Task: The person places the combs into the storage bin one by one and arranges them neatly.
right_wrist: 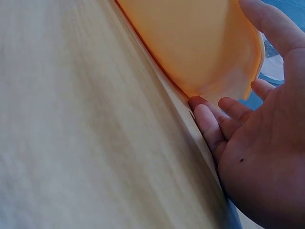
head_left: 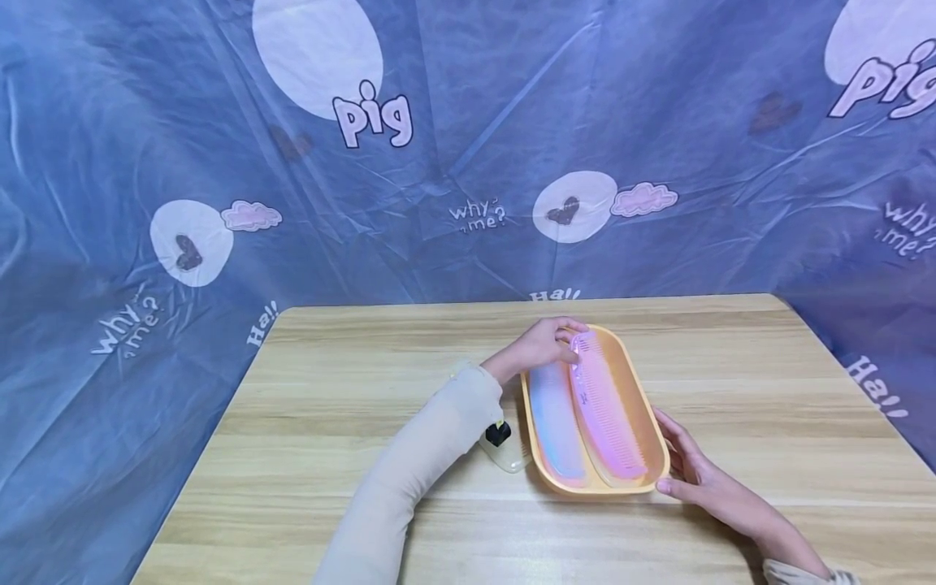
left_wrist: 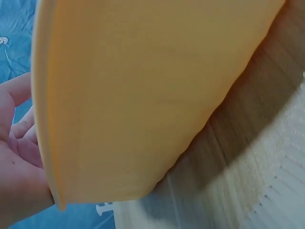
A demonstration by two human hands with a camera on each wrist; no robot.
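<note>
A yellow-orange plastic basket [head_left: 647, 406] stands on the table. Inside it a pink comb [head_left: 607, 414] lies lengthwise, and to its left is a pale blue comb [head_left: 553, 418]. My left hand [head_left: 544, 343] reaches over the far left rim and pinches the far end of the pink comb; the basket wall hides its fingertips in the left wrist view. With the thumb by the near right corner and the fingers along the outer wall, my right hand [head_left: 698, 479] holds the basket. A pale translucent comb [head_left: 512, 457] with a black heart lies left of the basket, partly under my left sleeve.
The wood-grain table [head_left: 307, 406] extends on both sides of the basket. A blue printed cloth [head_left: 439, 146] hangs behind the table and along its sides.
</note>
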